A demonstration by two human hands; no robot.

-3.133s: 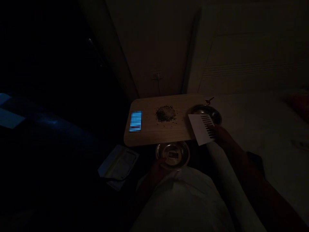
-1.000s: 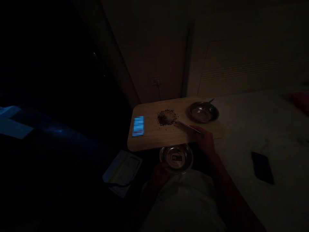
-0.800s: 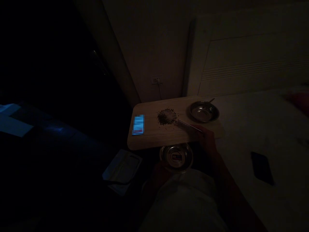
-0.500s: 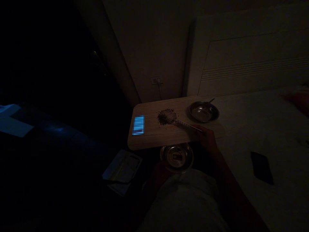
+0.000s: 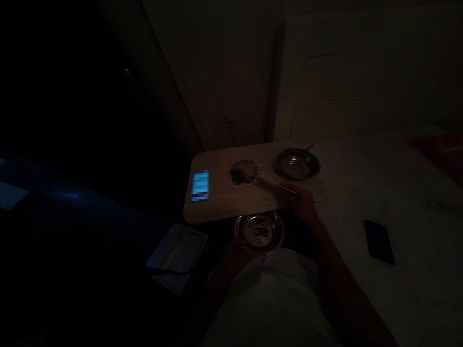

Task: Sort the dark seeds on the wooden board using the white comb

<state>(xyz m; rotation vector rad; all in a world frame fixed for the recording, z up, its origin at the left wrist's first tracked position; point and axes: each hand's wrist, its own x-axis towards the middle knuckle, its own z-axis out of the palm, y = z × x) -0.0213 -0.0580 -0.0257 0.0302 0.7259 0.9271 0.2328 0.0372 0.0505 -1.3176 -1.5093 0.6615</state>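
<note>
The scene is very dark. On a small wooden table [image 5: 224, 207] lies a loose pile of small dark grains mixed with pale ones [image 5: 244, 172]. My right hand [image 5: 304, 202] is closed round the end of a slim, light, patterned utensil [image 5: 275, 184], whose exact kind I cannot make out. Its far tip reaches the pile's right edge. Below the table's near edge, my left hand [image 5: 236, 251] grips the side of a shiny metal bowl [image 5: 278, 238] with a dark label-like patch at its bottom. Shadow hides most of the left fingers.
Another metal bowl [image 5: 298, 166] stands at the table's right, a handle jutting behind it. A lit phone screen [image 5: 200, 185] glows on the left. Below are a pale tray-like container [image 5: 177, 255] and, on the bed [image 5: 347, 241], a dark phone-like slab [image 5: 378, 241].
The whole view has shifted, so everything sits slightly farther left. Both hands keep their holds, and the utensil's tip stays by the pile's right edge.
</note>
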